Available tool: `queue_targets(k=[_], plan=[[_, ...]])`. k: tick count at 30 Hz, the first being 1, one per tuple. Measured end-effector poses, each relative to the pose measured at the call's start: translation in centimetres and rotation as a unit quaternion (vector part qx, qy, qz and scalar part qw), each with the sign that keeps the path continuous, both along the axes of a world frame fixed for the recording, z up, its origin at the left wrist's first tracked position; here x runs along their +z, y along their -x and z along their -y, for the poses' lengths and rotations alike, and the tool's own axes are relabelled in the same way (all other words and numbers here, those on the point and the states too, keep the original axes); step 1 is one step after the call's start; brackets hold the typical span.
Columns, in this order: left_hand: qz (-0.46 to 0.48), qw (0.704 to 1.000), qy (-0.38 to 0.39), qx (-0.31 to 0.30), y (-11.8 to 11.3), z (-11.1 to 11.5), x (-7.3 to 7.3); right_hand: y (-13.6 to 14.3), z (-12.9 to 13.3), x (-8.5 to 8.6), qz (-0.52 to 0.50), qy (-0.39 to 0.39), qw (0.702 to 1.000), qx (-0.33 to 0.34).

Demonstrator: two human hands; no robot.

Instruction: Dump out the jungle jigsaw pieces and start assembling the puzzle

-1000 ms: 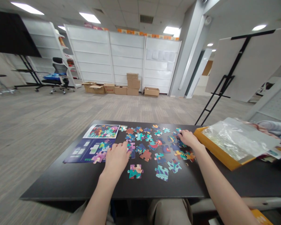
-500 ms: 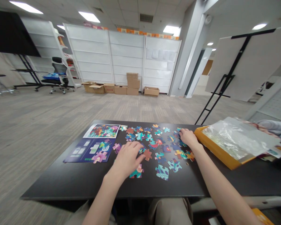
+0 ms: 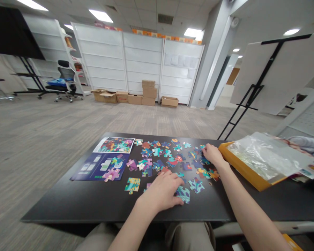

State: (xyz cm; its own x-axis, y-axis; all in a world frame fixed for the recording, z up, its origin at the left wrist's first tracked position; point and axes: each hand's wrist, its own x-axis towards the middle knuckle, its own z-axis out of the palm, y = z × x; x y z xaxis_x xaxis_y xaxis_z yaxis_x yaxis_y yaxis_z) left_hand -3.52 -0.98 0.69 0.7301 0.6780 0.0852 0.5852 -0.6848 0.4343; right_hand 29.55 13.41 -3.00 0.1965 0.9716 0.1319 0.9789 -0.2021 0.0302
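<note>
My left hand [image 3: 165,190] is low over the near jigsaw pieces, fingers spread and palm down, with nothing visibly gripped. Its thumb tip is at the edge of a teal spotted jigsaw piece [image 3: 183,195]. A yellow-and-teal piece [image 3: 132,185] lies to its left. At the right side of the spread, my right hand [image 3: 211,154] rests with bent fingers by a dark blue-teal piece [image 3: 205,160]; its fingertips are partly hidden, so I cannot tell whether they grip anything. Several loose pieces, among them a red-and-teal one [image 3: 174,160], lie between and beyond the hands.
A printed picture sheet [image 3: 113,145] and a purple leaflet [image 3: 90,169] lie at the left, a pink piece [image 3: 111,174] on the leaflet. To the right, a yellow box [image 3: 240,169] holds clear plastic. The black table's [image 3: 68,204] front edge runs before my knees.
My left hand has moved right and nearer to me, uncovering the yellow-and-teal piece and several purple ones. The right hand has stayed at almost the same spot. The view has shifted slightly.
</note>
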Motion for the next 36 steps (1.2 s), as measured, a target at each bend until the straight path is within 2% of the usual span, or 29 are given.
queue_targets(k=[7, 12, 15, 17, 19, 21, 23, 25, 30, 33, 36], plan=[[-0.026, 1.0, -0.004, 0.006, -0.1, -0.2, -0.1, 0.3, 0.7, 0.4, -0.001, -0.006, 1.0, 0.0], [-0.037, 0.998, -0.031, 0.028, 0.3, -0.3, 0.1, 1.3, 1.3, 2.0, -0.037, -0.113, 0.992, 0.042], [-0.037, 0.998, -0.039, 0.031, 0.5, -0.3, 0.0, 2.7, 2.9, 3.8, -0.11, -0.16, 0.974, 0.112], [-0.04, 0.998, -0.041, 0.036, 0.6, -0.2, 0.1, 3.9, 5.2, 4.9, -0.169, -0.15, 0.955, 0.192], [-0.045, 0.997, -0.041, 0.04, 0.6, 0.0, 0.2, 5.2, 8.5, 5.7, -0.223, -0.11, 0.927, 0.279], [-0.046, 0.997, -0.038, 0.041, 0.7, 0.0, 0.3, 6.2, 12.0, 5.8, -0.256, -0.026, 0.903, 0.345], [-0.041, 0.998, -0.028, 0.035, 0.8, 0.0, 0.4, 6.7, 15.0, 5.3, -0.269, 0.01, 0.894, 0.359], [-0.032, 0.999, -0.011, 0.02, 1.1, -0.1, 0.4, 6.8, 17.1, 4.2, -0.268, 0.01, 0.897, 0.352], [-0.015, 1.0, 0.005, -0.027, 1.8, -0.2, 0.9, 6.9, 19.3, 0.8, -0.269, -0.054, 0.905, 0.326], [-0.006, 1.0, -0.01, 0.007, 1.4, 0.4, 1.1, 7.6, 19.9, -0.4, -0.261, -0.085, 0.911, 0.309], [-0.029, 0.998, -0.019, 0.051, 0.4, 1.4, 1.0, 8.3, 20.4, -0.5, -0.254, -0.104, 0.915, 0.296]])
